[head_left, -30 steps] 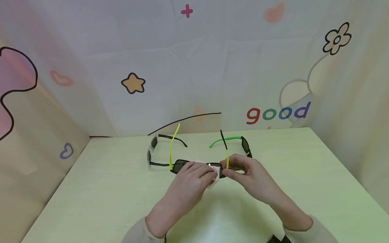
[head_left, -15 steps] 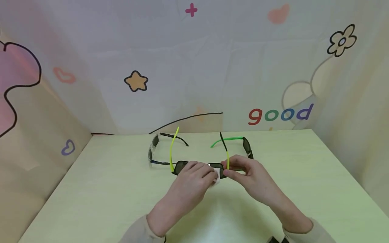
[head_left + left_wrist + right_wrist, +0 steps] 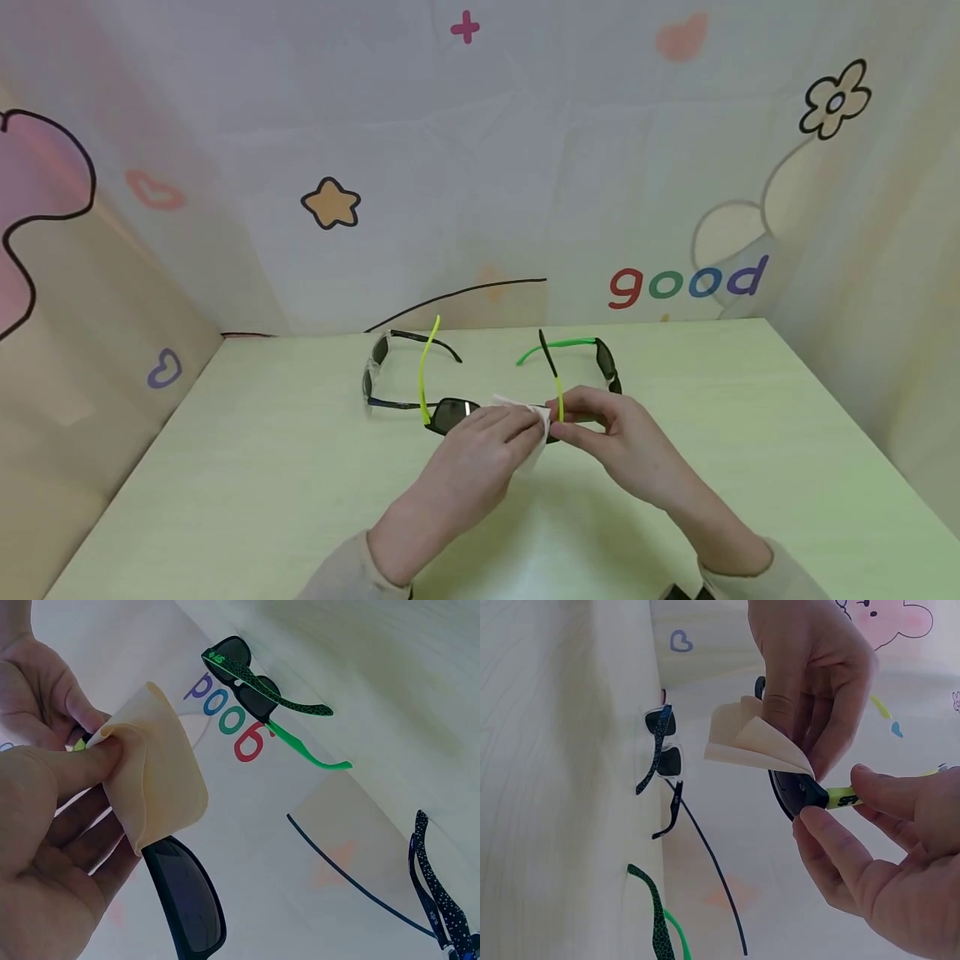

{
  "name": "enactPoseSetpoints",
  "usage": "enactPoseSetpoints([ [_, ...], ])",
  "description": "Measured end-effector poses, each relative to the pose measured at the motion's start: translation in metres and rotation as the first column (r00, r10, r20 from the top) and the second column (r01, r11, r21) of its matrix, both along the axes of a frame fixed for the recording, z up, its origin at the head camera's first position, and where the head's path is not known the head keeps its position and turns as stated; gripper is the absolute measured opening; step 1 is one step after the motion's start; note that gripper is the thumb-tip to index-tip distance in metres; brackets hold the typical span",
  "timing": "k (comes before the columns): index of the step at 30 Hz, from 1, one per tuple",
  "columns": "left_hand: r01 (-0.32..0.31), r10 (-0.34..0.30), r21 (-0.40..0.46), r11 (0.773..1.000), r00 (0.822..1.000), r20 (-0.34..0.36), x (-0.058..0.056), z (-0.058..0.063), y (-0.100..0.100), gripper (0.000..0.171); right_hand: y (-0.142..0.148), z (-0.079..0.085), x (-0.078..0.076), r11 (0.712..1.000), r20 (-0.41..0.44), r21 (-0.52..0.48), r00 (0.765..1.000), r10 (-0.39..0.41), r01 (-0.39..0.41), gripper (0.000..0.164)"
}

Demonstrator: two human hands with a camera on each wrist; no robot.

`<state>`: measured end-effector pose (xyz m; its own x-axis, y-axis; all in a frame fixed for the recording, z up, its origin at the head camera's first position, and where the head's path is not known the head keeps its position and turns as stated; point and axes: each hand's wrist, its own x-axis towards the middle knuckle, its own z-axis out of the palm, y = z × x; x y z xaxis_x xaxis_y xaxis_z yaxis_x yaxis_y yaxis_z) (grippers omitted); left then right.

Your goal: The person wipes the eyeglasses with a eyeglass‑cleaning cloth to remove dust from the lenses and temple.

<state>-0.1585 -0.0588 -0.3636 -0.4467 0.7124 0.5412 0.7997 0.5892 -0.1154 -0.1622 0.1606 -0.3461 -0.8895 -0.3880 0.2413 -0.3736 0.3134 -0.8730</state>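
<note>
Dark-lensed sunglasses (image 3: 452, 414) with yellow-green temples are held up above the table, their temples pointing away from me. My right hand (image 3: 626, 442) pinches their right end near the hinge, plain in the right wrist view by the yellow temple (image 3: 841, 798). With my left hand (image 3: 487, 454) I pinch a folded pale cloth (image 3: 161, 772) around the right lens, thumb on one side and fingers on the other. The cloth hides most of that lens. The left lens (image 3: 191, 896) shows uncovered in the left wrist view.
Clear-framed sunglasses with dark temples (image 3: 372, 367) stand on the table behind, to the left. Green-templed sunglasses (image 3: 606, 362) stand to the right, partly behind my right hand. A printed curtain (image 3: 480, 167) backs the pale table (image 3: 262, 467). A small black object (image 3: 686, 592) shows at the bottom edge.
My left hand and the cloth have shifted slightly right over the right lens, and more cloth shows above the fingers. More of the left lens is uncovered. My right hand keeps its pinch.
</note>
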Motion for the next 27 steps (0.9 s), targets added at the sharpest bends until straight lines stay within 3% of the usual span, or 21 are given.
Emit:
enactPoseSetpoints([
  [13,0.04,-0.033,0.121,0.992,0.998,-0.061,-0.003,-0.002,-0.003,0.017,0.0,0.001,-0.001,1.0,0.009,0.003,1.0,-0.03,0.03,0.01],
  [20,0.047,-0.037,0.107,0.993,0.995,-0.091,-0.003,-0.002,-0.007,0.016,0.003,0.004,-0.002,0.999,0.033,0.015,0.999,-0.041,0.04,0.013],
  [27,0.001,0.013,0.077,0.997,0.982,-0.187,-0.003,-0.001,-0.015,0.019,0.007,0.006,-0.004,0.998,0.034,0.016,0.997,-0.068,0.068,0.014],
])
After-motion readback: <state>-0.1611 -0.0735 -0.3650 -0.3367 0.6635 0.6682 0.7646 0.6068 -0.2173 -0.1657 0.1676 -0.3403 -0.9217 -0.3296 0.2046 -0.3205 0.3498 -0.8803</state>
